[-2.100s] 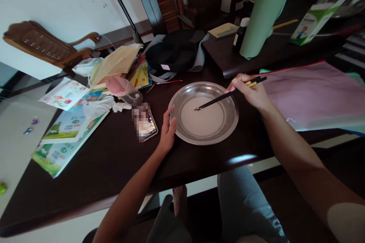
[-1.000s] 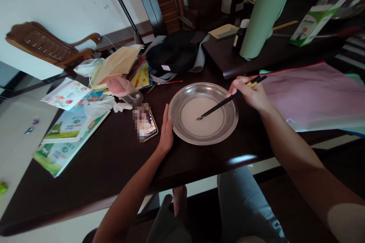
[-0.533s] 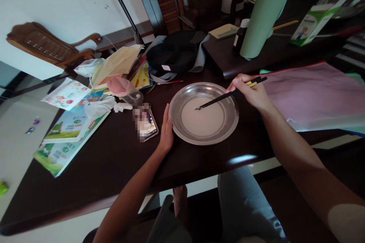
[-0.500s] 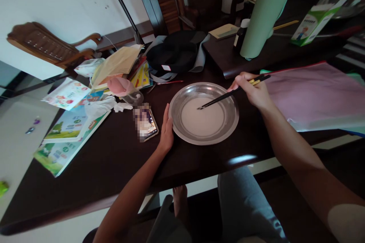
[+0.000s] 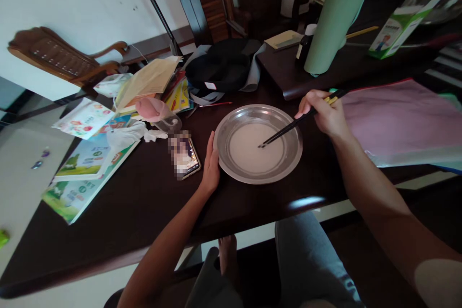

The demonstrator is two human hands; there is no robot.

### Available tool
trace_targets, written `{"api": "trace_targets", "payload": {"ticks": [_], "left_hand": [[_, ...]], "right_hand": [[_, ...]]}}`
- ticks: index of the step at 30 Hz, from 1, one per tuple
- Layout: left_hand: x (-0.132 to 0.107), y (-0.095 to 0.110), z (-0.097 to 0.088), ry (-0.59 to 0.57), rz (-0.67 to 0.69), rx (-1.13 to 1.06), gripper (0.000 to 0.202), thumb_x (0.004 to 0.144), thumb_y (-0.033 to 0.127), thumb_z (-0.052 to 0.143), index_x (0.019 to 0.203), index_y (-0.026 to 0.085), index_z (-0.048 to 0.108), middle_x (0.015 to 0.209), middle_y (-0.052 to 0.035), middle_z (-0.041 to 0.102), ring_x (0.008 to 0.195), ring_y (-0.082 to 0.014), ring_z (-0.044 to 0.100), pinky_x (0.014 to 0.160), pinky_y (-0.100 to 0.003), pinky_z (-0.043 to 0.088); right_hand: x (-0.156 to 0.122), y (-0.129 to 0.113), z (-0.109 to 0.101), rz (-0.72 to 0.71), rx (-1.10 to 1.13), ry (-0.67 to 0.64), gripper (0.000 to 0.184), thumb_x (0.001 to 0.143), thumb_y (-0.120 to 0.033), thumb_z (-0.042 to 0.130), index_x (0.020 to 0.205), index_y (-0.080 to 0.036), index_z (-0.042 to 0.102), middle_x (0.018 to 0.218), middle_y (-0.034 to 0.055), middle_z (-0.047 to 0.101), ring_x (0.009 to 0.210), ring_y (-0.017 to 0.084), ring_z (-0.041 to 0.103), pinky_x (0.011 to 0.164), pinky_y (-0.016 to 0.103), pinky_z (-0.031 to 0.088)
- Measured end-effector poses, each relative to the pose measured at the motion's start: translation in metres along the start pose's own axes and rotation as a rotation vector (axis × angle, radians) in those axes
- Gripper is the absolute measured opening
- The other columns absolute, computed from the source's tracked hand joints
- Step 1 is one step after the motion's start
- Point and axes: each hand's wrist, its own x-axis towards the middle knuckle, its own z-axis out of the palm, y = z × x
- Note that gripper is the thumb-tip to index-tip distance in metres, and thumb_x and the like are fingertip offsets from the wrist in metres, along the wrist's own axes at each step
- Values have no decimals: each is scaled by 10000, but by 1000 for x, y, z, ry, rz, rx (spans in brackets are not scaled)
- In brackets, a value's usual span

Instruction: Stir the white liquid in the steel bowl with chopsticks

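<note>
A round metal basin (image 5: 224,166) stands on the dark table, holding a cloudy whitish liquid (image 5: 252,156). My left hand (image 5: 211,166) lies flat against the basin's left side, its fingers stretched out along the rim. To the right of the rim, my right hand (image 5: 325,113) is closed around a pair of black chopsticks (image 5: 285,130) with yellowish bands near the top. They slant down to the left, and their tips dip into the liquid near the middle. A phone (image 5: 186,156) with a lit, partly blurred screen lies just left of my left hand.
Left are booklets (image 5: 81,166), crumpled tissue (image 5: 126,135) and a pink-lidded clear cup (image 5: 155,110). A black bag (image 5: 220,67) sits behind the basin. At back right are a green flask (image 5: 335,19), a dark bottle (image 5: 305,45) and a carton (image 5: 399,31); a pinkish folder (image 5: 404,122) lies right.
My right hand has shifted slightly right, and the chopstick tips have moved right and a little toward me within the liquid. My left hand and the basin have stayed in place.
</note>
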Motion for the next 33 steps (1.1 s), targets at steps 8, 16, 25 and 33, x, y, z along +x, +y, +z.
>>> {"api": "trace_targets", "payload": {"ticks": [8,16,25,33], "left_hand": [[0,0,1,7,1,4,619,961,543,371,1519,284,298,1623,-40,279,1496,-204,259,1237,-403,162],[0,2,1,7,-5,16,608,964,540,367,1516,293,304,1621,-36,284,1498,-207,252,1236,-404,161],[-1,3,1,9,-3,17,616,965,540,367,1519,282,300,1624,-39,276,1500,-206,245,1240,-402,150],[-1,5,1,6,-1,24,612,965,541,365,1517,285,303,1623,-40,278,1501,-210,240,1236,-385,172]], "right_hand": [[-4,-6,6,30,-66,-135,374,837,-548,627,640,-232,656,646,17,680,675,171,666,713,330,503],[-3,0,3,36,31,-168,398,852,-526,618,588,-229,639,590,11,666,584,159,633,611,314,481],[-1,-1,1,-21,21,-22,439,848,-539,616,540,-227,603,553,6,636,548,152,605,613,316,480],[-5,-6,6,22,-76,-156,367,833,-555,627,647,-240,649,650,9,687,670,171,661,707,326,510]]}}
